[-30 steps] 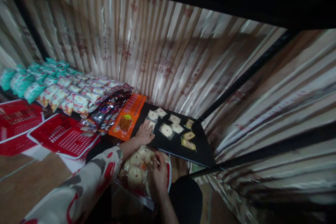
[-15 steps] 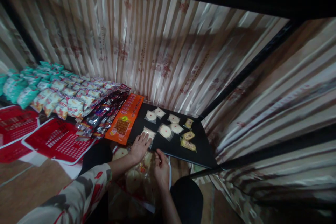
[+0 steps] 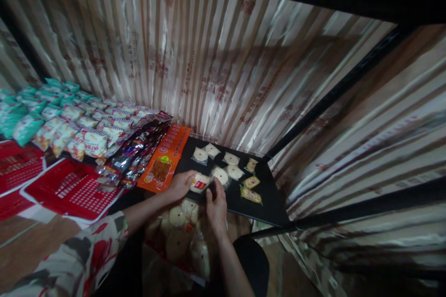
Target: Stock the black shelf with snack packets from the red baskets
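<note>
Both my hands meet at the front edge of a black shelf board (image 3: 268, 199). My left hand (image 3: 180, 184) and my right hand (image 3: 216, 204) together grip one clear-wrapped round white cake with a red label (image 3: 199, 182). Several more wrapped white cakes (image 3: 223, 175) lie in rows on the board, with three small yellow-wrapped pieces (image 3: 251, 182) to their right. Below my hands a clear bag of the same white cakes (image 3: 181, 227) rests near my lap.
An orange snack packet (image 3: 166, 160) lies left of the board, then dark foil packets (image 3: 134, 155), white-and-red packets (image 3: 87, 137) and green ones (image 3: 21, 116). Red plastic baskets (image 3: 69, 188) sit at lower left. Striped shiny fabric (image 3: 209, 69) backs the shelf.
My left hand lifted off the board and closed on a labelled cake. My right hand rose from the bag to meet it. The view shifted slightly.
</note>
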`<state>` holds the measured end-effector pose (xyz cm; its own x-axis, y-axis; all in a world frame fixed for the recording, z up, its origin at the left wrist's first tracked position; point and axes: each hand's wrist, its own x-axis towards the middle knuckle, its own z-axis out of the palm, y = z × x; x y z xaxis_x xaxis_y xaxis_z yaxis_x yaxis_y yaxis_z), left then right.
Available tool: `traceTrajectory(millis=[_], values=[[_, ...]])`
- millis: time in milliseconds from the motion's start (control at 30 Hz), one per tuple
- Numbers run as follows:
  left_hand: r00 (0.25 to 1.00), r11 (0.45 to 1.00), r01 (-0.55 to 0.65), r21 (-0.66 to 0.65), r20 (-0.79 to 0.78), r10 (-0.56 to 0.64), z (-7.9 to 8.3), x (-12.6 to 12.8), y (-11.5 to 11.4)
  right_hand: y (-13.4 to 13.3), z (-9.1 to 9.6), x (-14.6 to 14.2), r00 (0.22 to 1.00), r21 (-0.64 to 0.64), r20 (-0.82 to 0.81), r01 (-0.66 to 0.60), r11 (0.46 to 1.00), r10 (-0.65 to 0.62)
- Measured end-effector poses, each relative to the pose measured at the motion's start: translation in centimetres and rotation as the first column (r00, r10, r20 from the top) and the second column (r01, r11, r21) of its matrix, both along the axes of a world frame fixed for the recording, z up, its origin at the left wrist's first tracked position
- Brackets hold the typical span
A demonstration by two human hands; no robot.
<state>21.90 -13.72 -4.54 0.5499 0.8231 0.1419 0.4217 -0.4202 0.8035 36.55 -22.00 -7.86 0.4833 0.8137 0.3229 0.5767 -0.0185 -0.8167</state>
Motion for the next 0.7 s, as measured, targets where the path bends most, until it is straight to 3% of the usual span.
traceTrajectory(millis=[133, 367, 533, 700], values=[[0.997, 0.996, 0.020, -0.087, 0.073, -0.014, 0.0, -0.1, 1.4, 1.7, 1.1, 0.3, 0.999, -0.009, 0.037, -0.032, 0.999, 0.033], [0.996, 0.992, 0.037, -0.122, 0.083, -0.027, 0.4, 0.2, 4.2, 3.8, 3.3, 1.2, 0.964, -0.119, 0.141, -0.211, 0.970, 0.227], [0.999, 0.987, 0.044, -0.154, 0.030, -0.040, 0.5, 0.8, 7.4, 6.4, 3.5, 1.3, 0.940, -0.268, -0.054, -0.338, 0.902, 0.336], [0.981, 0.940, 0.026, -0.339, 0.189, 0.041, 1.0, 1.4, 11.1, 10.5, 3.6, 1.9, 0.930, -0.209, -0.154, -0.360, 0.909, 0.334]])
